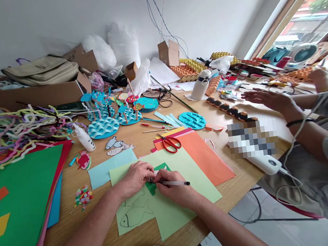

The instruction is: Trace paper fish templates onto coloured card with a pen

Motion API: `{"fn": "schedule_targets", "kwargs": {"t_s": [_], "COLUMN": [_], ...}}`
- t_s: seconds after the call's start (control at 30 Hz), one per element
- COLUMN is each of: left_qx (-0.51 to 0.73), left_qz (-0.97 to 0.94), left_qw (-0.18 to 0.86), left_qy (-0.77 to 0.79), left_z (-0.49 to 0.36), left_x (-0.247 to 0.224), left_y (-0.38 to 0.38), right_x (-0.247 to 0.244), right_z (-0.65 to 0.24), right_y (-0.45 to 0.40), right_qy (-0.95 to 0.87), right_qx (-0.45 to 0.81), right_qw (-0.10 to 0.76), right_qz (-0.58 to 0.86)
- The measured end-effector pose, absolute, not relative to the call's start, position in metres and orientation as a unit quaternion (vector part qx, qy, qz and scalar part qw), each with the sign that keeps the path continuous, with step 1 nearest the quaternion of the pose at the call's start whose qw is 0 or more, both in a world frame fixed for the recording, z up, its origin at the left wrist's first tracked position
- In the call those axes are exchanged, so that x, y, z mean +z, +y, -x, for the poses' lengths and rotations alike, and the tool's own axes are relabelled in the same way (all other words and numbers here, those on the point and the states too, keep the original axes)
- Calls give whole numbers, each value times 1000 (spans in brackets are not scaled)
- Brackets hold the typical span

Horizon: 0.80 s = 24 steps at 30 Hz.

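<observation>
My right hand (172, 184) is closed round a dark-capped pen (176, 183), its tip end hidden by the fingers. Close beside it, my left hand (136, 177) has its fingers together at a small white cutout (161, 172) on a dark green paper piece (153, 188); whether it pinches or presses the cutout is hard to make out. Beneath lies light green paper (184, 164), and a smaller light green sheet with fish outlines (136, 215) is at the left. Red-handled scissors (171, 143) rest above the hands.
Coloured sheets (22, 198) lie left, near pipe cleaners (32, 130). A glue bottle (84, 137) stands behind paper scraps. Blue scalloped discs (103, 127) are farther back. At right are a white power strip (259, 159) and another person's hands (269, 99).
</observation>
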<state>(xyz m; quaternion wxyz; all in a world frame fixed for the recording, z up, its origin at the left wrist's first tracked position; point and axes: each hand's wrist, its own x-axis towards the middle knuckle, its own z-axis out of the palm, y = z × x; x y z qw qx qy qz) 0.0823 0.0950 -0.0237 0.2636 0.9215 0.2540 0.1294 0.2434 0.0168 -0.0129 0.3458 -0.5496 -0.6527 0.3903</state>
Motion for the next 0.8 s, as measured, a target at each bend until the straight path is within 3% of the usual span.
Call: {"fn": "schedule_targets", "kwargs": {"t_s": [0.8], "left_qx": [140], "left_qz": [-919], "left_qw": [268], "left_qy": [253], "left_z": [-82], "left_x": [-26], "left_y": [94], "right_x": [-7], "right_z": [-241], "right_y": [17], "right_qy": [-678], "right_qx": [349], "right_qw": [318], "right_qz": [563]}}
